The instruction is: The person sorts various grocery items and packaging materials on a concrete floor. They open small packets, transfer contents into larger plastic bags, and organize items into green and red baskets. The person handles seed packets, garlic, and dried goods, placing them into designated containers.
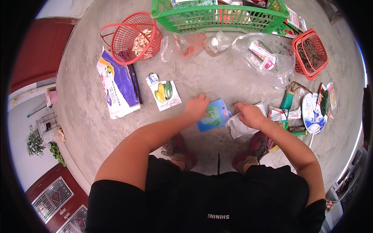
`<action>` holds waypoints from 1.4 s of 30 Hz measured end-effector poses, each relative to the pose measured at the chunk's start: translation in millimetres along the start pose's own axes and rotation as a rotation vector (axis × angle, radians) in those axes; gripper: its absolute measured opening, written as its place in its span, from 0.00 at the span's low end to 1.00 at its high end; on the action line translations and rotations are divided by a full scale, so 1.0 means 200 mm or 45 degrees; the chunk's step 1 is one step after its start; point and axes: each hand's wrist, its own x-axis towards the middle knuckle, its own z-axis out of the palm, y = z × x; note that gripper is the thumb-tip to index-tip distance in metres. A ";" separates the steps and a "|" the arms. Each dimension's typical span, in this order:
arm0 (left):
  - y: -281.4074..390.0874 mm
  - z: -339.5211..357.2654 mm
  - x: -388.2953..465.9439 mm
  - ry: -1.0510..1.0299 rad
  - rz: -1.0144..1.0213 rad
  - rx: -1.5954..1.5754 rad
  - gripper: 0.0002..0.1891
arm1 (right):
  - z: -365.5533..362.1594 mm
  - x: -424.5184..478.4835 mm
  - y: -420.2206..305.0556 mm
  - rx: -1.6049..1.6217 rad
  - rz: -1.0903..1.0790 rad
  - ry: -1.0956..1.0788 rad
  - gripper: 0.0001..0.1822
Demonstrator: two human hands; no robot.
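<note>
A blue seed packet (213, 114) printed with a green leafy vegetable lies in front of me, between my feet and the plastic bags. My left hand (198, 107) is at its left edge, fingers curled and slightly blurred; whether it grips the packet or only touches it is unclear. Just to the right, my right hand (251, 116) has its fingers closed on a crumpled whitish plastic packet (238, 128), whose left edge meets the blue one. Left of my left hand lies a white seed packet (165, 94) picturing yellow and green vegetables.
A green plastic crate (215, 19) stands ahead, with clear plastic bags (271, 49) before it. Garlic cloves (142, 42) fill part of a red basket (158, 38); another red basket (324, 62) holds dark dry material. A hand fan (312, 109) and a green-handled hand rake (288, 100) lie right.
</note>
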 end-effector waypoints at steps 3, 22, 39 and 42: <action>0.02 0.01 -0.01 0.073 -0.106 -0.068 0.20 | -0.05 0.00 0.00 0.000 0.015 -0.051 0.16; 0.09 -0.79 -0.29 0.515 0.473 -0.215 0.14 | -0.39 -0.03 -0.32 0.557 -0.240 0.198 0.28; 0.13 -0.71 -0.31 0.463 0.587 -0.319 0.14 | -0.50 -0.08 -0.44 -0.036 -0.585 0.334 0.25; 0.15 -0.71 -0.38 0.320 0.711 -0.385 0.16 | -0.51 -0.10 -0.48 0.079 -0.734 0.200 0.22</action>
